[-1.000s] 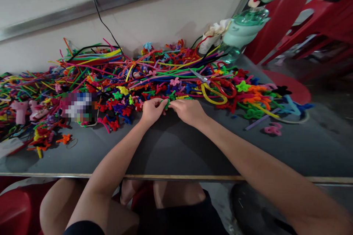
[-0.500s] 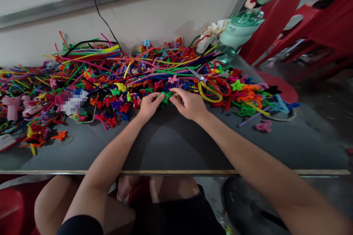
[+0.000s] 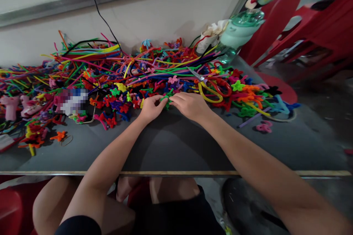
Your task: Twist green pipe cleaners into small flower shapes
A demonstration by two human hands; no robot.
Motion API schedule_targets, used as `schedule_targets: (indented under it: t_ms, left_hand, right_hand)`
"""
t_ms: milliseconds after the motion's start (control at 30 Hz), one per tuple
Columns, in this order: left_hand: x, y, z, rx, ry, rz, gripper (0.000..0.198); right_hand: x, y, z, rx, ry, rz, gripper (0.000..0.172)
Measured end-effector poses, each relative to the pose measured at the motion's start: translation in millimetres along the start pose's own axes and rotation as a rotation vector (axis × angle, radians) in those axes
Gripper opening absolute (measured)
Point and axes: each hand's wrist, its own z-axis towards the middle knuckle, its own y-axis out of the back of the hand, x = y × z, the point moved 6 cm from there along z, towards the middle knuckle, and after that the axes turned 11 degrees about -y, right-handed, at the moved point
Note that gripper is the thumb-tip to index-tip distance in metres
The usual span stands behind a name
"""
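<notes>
A small green pipe-cleaner flower [image 3: 167,102] is between my two hands, partly hidden by the fingers. My left hand [image 3: 152,109] pinches it from the left with thumb and forefinger. From the other side, the fingertips of my right hand [image 3: 190,105] are closed on its right edge. Just beyond the fingers lies a heap of bent pipe cleaners, with a pink flower [image 3: 173,79] near the top. To the right of my right hand rest scissors [image 3: 210,91] with yellow and red handles.
Long loose pipe cleaners [image 3: 93,53] are piled along the wall. A green bottle [image 3: 239,31] and a paper cup [image 3: 206,42] stand at the back right, near red chairs [image 3: 284,22]. Two pink glue guns [image 3: 11,106] lie far left. The table's front edge [image 3: 179,173] runs before my lap.
My right hand has closed in on the flower, its fingers now together where they were spread before. The left hand has shifted slightly right and down.
</notes>
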Motion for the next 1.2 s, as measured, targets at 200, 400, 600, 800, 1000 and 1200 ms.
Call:
schedule_targets:
  t_ms: [200, 400, 600, 800, 1000, 1200]
  left_hand:
    - [-10.2, 3.2, 0.5, 0.005, -0.044, 0.114, 0.027]
    - [-24.1, 2.0, -0.6, 0.020, -0.162, 0.270, 0.020]
    - [-25.9, -0.8, -1.3, 0.034, -0.207, 0.298, 0.019]
    - [-25.0, -1.4, -3.5, 0.011, -0.179, 0.278, 0.019]
    - [-23.2, 1.1, -4.2, -0.048, -0.127, 0.240, 0.021]
    - [-4.3, -3.5, -4.1, -0.094, 0.000, -0.115, 0.027]
  right_hand:
    - [-3.5, -5.5, -2.8, -0.025, -0.036, 0.002, 0.029]
    - [-6.5, -11.0, -6.0, -0.015, -0.015, 0.067, 0.030]
    - [-10.2, -11.3, -7.2, -0.017, -0.017, 0.128, 0.031]
    - [-11.5, -9.6, -7.2, -0.035, -0.014, 0.137, 0.032]
    - [-8.3, -9.1, -4.8, -0.038, -0.054, 0.121, 0.032]
    - [-10.4, -7.2, -3.6, -0.075, -0.129, 0.076, 0.030]
